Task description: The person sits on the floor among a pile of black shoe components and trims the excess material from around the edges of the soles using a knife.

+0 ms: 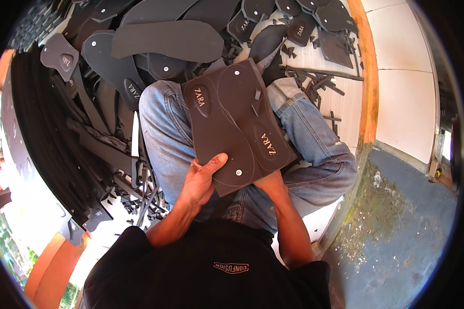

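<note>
A dark brown foam sheet lies tilted across my lap, marked with curved sole outlines, raised oval pads with lettering and small white round labels. My left hand grips its near left edge, the thumb pressed flat on top and the fingers underneath. Under the near right edge goes my right hand; its fingers are hidden by the sheet. Two small dark offcuts rest on the sheet's right side.
Cut sole-shaped foam pieces pile up ahead of my knees. Thin scrap strips scatter over the pale floor at the right. A stack of long dark sheets curves along the left. An orange-brown edge borders the work area, beside a worn blue-grey floor.
</note>
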The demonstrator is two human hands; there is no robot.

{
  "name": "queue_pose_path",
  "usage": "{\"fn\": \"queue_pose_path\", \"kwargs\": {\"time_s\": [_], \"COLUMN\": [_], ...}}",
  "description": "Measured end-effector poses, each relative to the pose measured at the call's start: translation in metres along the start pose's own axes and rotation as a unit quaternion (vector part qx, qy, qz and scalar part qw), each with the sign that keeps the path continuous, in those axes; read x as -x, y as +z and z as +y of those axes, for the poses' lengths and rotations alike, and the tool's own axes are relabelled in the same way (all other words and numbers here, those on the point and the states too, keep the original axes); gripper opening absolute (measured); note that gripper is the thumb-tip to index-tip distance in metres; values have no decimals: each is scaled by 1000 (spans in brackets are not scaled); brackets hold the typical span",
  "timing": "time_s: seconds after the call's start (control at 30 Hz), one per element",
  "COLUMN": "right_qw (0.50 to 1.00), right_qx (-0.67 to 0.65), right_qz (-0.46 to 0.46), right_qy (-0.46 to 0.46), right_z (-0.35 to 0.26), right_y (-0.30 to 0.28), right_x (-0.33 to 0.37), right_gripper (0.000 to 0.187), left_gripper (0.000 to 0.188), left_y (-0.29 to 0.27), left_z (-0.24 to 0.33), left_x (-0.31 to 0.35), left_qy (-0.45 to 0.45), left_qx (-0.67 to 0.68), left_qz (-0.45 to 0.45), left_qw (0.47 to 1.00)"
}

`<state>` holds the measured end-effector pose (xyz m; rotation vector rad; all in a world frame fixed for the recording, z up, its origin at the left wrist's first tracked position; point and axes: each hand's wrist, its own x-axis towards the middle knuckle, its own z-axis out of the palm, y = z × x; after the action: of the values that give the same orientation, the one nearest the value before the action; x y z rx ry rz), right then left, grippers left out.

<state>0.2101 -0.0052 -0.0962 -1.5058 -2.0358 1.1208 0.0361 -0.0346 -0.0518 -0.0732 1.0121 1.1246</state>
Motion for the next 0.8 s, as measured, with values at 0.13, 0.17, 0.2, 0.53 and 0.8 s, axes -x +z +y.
{"fn": "queue_pose_path", "kwargs": {"time_s": [0.13,0.17,0.2,0.53,0.8], "right_qw": [994,991,989,984,984], "right_qx": [17,23,24,42,42], "right_qz": [53,67,75,103,114], "right_qy": [-92,-111,-126,-142,-130], "right_z": [8,12,22,27,19], "right_y": [8,10,16,26,36], "right_x": [-6,-7,-7,-19,-32], "right_gripper": [42,43,43,42,42], "left_gripper": [26,26,26,25,26], "left_y": [-4,-4,-3,6,19], "left_z": [-2,-3,-2,-6,-7], "left_x": [-1,-2,-2,-3,-4], "left_qy": [-5,-7,-8,-10,-20], "left_qx": [7,8,9,37,59], "left_qz": [-2,-6,-10,-16,3], "left_qw": [1000,1000,1000,999,998]}}
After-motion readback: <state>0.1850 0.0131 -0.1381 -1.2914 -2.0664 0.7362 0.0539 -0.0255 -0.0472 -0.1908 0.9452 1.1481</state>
